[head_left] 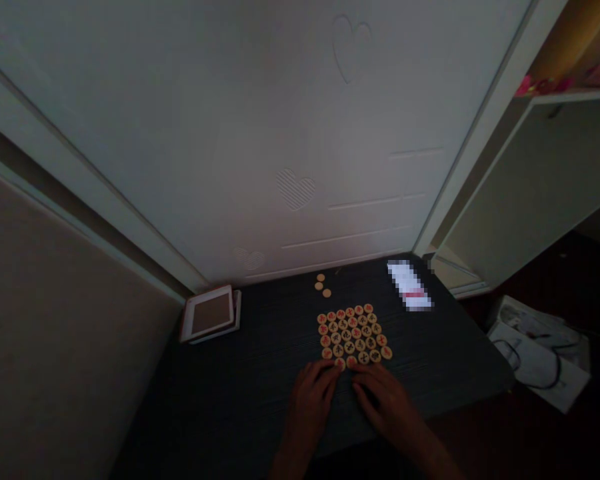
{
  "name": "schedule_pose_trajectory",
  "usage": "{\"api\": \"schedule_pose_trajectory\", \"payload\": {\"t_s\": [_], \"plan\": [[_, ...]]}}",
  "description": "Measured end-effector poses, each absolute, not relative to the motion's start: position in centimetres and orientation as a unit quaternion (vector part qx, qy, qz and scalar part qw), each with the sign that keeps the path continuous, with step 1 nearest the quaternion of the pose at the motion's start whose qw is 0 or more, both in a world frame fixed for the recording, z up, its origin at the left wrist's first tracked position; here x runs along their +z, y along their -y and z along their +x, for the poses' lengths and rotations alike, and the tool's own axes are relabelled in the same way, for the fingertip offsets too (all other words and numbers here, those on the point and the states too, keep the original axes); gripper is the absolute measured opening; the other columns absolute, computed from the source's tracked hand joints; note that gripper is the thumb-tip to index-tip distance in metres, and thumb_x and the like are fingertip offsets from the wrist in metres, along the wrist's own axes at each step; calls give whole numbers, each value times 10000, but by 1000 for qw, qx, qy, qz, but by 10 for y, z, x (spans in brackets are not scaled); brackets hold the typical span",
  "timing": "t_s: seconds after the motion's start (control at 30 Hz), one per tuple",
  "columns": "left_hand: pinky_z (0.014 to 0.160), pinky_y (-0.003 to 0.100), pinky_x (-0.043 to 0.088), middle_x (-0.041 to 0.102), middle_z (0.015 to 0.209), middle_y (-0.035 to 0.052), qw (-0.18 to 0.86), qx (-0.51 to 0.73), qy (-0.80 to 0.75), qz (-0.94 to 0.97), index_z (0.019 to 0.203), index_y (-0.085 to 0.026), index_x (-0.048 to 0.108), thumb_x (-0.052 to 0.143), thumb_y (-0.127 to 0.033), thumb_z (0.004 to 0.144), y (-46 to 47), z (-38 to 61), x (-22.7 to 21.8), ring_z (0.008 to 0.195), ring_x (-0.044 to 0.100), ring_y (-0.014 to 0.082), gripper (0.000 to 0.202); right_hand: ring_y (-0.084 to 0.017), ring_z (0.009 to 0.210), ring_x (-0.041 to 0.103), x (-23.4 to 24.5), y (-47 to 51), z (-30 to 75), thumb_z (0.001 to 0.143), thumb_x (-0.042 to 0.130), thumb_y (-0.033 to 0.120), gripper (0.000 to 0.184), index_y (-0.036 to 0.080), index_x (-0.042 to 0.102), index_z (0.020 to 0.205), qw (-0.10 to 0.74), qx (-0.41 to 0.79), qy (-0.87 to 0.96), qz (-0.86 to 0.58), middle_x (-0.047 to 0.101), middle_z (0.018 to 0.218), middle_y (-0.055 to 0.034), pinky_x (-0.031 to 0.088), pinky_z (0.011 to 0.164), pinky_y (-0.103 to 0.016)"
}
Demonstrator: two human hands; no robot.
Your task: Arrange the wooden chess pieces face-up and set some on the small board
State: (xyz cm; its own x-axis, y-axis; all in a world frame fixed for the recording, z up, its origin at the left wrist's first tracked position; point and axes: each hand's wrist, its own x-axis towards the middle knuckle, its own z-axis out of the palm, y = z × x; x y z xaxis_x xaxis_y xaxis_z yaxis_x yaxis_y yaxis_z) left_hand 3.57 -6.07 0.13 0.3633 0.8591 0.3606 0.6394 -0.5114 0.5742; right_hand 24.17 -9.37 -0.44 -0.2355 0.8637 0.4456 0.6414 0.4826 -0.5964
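Observation:
Several round wooden Chinese chess pieces point(349, 335) with red or black characters lie face up in close rows, forming a block on the dark table. My left hand point(311, 392) rests at the block's near left corner, its fingertips against a red-marked piece point(340, 364) in the nearest row. My right hand point(380, 395) is beside it, the extended fingers touching the near edge of the row by another red-marked piece point(351, 362). Both hands have their fingers stretched out and grip nothing that I can see. Three pieces with no visible marking point(319, 286) lie apart, behind the block.
The dark table point(270, 347) meets a white panel point(220, 160) with heart reliefs. Stacked frames or books point(213, 313) lie at the left. A blurred white paper-like item point(410, 287) is at the back right. A white bag point(540, 357) stands beyond the right edge.

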Motion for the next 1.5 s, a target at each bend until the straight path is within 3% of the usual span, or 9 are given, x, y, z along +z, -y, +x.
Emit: {"api": "schedule_pose_trajectory", "payload": {"t_s": [0.27, 0.47, 0.7, 0.97, 1.2, 1.5], "plan": [[946, 455, 600, 741, 1155, 59, 182, 308, -466, 809, 1201, -295, 721, 520, -174, 1022, 60, 35, 0, 1060, 708, 255, 295, -251, 1129, 713, -8, 94, 242, 992, 562, 186, 228, 276, 694, 1155, 375, 153, 771, -492, 717, 1291, -66, 587, 1011, -447], [971, 406, 596, 744, 1152, 42, 210, 336, -468, 790, 1179, -294, 719, 527, -223, 1029, 62, 36, 4, 1070, 710, 232, 254, -253, 1161, 695, -7, 94, 243, 997, 541, 175, 239, 266, 674, 1173, 359, 162, 779, -488, 700, 1318, -72, 567, 1036, -455], [995, 383, 574, 731, 1176, 41, 167, 341, -506, 775, 1229, -268, 677, 530, -261, 1029, 22, 12, 32, 1087, 705, 222, 248, -242, 1106, 703, -10, 96, 244, 1001, 533, 188, 234, 251, 674, 1177, 373, 176, 762, -499, 727, 1202, -85, 600, 971, -411], [1073, 406, 499, 670, 1299, 66, 69, 228, -450, 861, 1320, -236, 618, 471, -132, 1021, -84, 10, 50, 1207, 618, 226, 350, -223, 1007, 720, -16, 96, 244, 1010, 528, 182, 236, 248, 672, 1184, 387, 185, 750, -504, 740, 1092, -73, 612, 917, -379], [982, 430, 503, 666, 1316, 66, 43, 169, -422, 890, 1290, -289, 669, 532, -25, 931, -115, 32, 33, 1160, 604, 266, 466, -217, 986, 727, -12, 95, 243, 1001, 543, 176, 227, 254, 679, 1164, 411, 184, 738, -502, 742, 1072, -61, 617, 896, -350], [940, 456, 507, 715, 1323, 70, 33, 158, -446, 880, 1208, -281, 729, 548, -245, 1013, -97, -7, 27, 1144, 638, 290, 268, -219, 983, 728, -11, 97, 244, 998, 547, 188, 219, 258, 684, 1154, 416, 194, 731, -504, 745, 1073, -61, 614, 895, -352]]}}
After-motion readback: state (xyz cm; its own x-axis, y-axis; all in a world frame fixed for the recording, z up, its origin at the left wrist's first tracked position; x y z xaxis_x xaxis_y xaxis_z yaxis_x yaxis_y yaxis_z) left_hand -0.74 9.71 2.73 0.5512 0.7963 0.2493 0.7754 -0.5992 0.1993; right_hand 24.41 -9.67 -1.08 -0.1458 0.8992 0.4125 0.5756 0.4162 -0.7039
